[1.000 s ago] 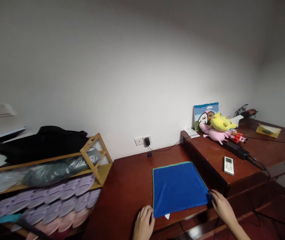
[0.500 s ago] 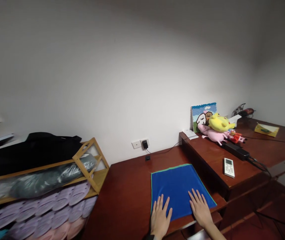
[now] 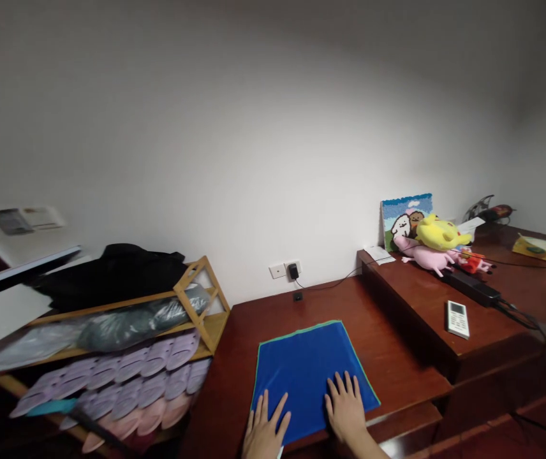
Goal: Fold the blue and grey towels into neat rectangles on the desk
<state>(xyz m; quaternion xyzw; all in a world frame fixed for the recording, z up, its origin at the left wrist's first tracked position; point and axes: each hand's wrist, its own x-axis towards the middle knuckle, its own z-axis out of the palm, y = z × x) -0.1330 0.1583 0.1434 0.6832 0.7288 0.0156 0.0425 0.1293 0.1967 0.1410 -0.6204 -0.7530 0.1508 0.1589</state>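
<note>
A blue cloth (image 3: 306, 363) with a green edge lies spread flat on the reddish-brown wooden desk (image 3: 235, 344). My left hand (image 3: 266, 427) rests on its near left corner, fingers spread. Near the cloth's front right part, my right hand (image 3: 346, 405) lies flat with its fingers apart. Neither hand grips the fabric.
On the raised surface at right are a white remote control (image 3: 458, 319), a black power adapter (image 3: 472, 288) and plush toys (image 3: 428, 257). A black plug (image 3: 293, 271) sits in the wall socket behind. At left, a wooden rack (image 3: 213, 331) holds several lilac slippers (image 3: 155, 360).
The cloth and both hands have shifted left across the desk, away from the raised surface. The view has also turned slightly left.
</note>
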